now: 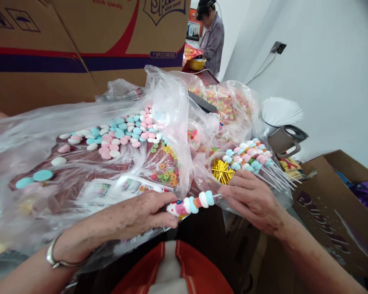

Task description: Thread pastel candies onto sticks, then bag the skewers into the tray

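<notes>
A candy skewer threaded with white, blue and pink sweets lies sideways between my hands. My left hand pinches its wide end, where a white piece with red dots shows. The thin white stick at the other end runs into the fingers of my right hand, which are closed around it. Just beyond my right hand is a bundle of gold twist ties. Several finished-looking candy skewers are stacked behind it, their white sticks pointing right.
Loose pastel candies and small ring candies lie on plastic sheeting. Behind them stand a large carton and a clear bag of colourful rings. A grey jug and an open box are at right; a person works far back.
</notes>
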`<state>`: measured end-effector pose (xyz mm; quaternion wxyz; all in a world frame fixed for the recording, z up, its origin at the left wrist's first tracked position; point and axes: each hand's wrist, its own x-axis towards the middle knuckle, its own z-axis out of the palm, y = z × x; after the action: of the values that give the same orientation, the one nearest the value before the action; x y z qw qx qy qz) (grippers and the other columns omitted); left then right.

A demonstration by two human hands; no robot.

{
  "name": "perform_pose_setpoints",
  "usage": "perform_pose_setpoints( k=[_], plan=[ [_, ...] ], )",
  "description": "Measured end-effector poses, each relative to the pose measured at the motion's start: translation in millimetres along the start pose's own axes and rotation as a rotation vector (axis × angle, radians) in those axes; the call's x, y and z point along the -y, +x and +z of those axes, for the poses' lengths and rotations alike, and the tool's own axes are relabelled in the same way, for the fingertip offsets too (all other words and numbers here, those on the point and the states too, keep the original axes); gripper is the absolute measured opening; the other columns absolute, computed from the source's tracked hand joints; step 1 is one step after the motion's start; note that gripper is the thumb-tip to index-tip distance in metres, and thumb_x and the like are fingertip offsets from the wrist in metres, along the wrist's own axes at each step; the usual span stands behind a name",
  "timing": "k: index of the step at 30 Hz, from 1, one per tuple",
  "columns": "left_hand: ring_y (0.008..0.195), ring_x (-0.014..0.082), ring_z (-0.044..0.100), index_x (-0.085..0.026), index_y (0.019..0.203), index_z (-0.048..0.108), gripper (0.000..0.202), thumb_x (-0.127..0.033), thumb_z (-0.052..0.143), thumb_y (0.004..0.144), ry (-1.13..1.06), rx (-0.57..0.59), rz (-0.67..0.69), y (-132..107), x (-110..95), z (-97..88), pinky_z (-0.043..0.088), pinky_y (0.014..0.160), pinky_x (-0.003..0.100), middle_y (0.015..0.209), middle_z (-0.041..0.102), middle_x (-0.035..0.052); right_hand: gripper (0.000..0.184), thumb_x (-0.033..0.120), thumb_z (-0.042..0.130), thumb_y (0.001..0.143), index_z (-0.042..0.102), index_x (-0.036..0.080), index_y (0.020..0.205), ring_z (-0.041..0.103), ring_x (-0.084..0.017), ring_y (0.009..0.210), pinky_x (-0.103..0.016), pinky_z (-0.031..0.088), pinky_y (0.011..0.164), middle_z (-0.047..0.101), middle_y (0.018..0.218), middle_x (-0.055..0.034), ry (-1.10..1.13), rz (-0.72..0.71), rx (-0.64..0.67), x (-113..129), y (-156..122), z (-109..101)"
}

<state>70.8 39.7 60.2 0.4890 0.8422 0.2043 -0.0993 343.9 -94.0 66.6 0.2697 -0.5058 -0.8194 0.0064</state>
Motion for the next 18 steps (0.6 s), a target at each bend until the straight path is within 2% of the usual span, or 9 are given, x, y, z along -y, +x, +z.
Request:
perform_pose_setpoints(
  k=[3,6,9,11,13,16,18],
  plan=[
    [0.067,0.0127,0.046,-0.019,0.092,0.061,0.03,-0.048,0.054,0.094,-0.222,0.071,-0.012,4.8,-6.8,11.0,0.034,0.06,0.023,0.076,0.054,-0.0037,0.018,0.014,0.049,0.096,0.067,0.016,0.094,0.051,-0.016,0.072,-0.033,0.04,0.073,0.062,0.074,-0.0028,0.029,-0.02,0.006,-2.5,3.4,-1.3],
    [0.066,0.0117,0.044,-0.019,0.091,0.059,0.023,-0.042,0.061,0.089,-0.454,0.08,-0.068,9.7,-9.9,22.1,0.033,0.058,0.022,0.075,0.051,-0.0049,0.02,0.016,0.047,0.097,0.065,0.018,0.091,0.048,-0.016,0.07,-0.032,0.039,0.072,0.061,0.072,-0.0018,0.067,-0.036,0.068,-5.4,7.0,-3.7],
    [0.064,0.0116,0.045,-0.019,0.094,0.057,0.026,-0.043,0.064,0.087,-0.561,0.102,-0.107,12.7,-9.4,31.6,0.033,0.056,0.023,0.073,0.051,-0.0054,0.019,0.014,0.049,0.095,0.064,0.018,0.085,0.046,-0.016,0.07,-0.032,0.036,0.071,0.056,0.07,-0.0004,0.114,-0.076,0.145,-5.3,10.7,-1.8],
    [0.064,0.012,0.044,-0.019,0.094,0.056,0.028,-0.046,0.063,0.087,-0.551,0.086,-0.09,12.9,-8.2,36.0,0.033,0.057,0.023,0.072,0.051,-0.0057,0.018,0.014,0.05,0.094,0.064,0.018,0.083,0.043,-0.016,0.071,-0.031,0.035,0.071,0.054,0.069,-0.0003,0.126,-0.1,0.175,-4.6,12.6,0.3],
    [0.067,0.0125,0.042,-0.019,0.095,0.057,0.032,-0.049,0.065,0.085,-0.493,0.015,-0.076,11.0,-7.2,38.5,0.032,0.058,0.023,0.072,0.049,-0.0059,0.018,0.014,0.05,0.094,0.063,0.018,0.082,0.042,-0.016,0.071,-0.031,0.034,0.071,0.052,0.069,0.0001,0.128,-0.111,0.173,-4.5,13.6,1.0],
    [0.069,0.0134,0.04,-0.02,0.094,0.057,0.038,-0.053,0.07,0.08,-0.362,-0.07,-0.129,4.6,-7.4,40.0,0.03,0.058,0.023,0.075,0.047,-0.0058,0.017,0.012,0.051,0.093,0.062,0.019,0.081,0.042,-0.015,0.07,-0.031,0.033,0.073,0.051,0.067,0.0015,0.137,-0.12,0.166,-5.4,14.1,-0.6],
    [0.069,0.014,0.041,-0.02,0.091,0.057,0.037,-0.053,0.069,0.081,-0.257,-0.085,-0.153,-0.2,-8.1,40.7,0.029,0.059,0.024,0.075,0.047,-0.0055,0.019,0.012,0.051,0.092,0.06,0.019,0.076,0.041,-0.014,0.068,-0.031,0.031,0.071,0.049,0.065,0.0023,0.119,-0.118,0.198,-5.3,14.3,-2.1]
  ],
)
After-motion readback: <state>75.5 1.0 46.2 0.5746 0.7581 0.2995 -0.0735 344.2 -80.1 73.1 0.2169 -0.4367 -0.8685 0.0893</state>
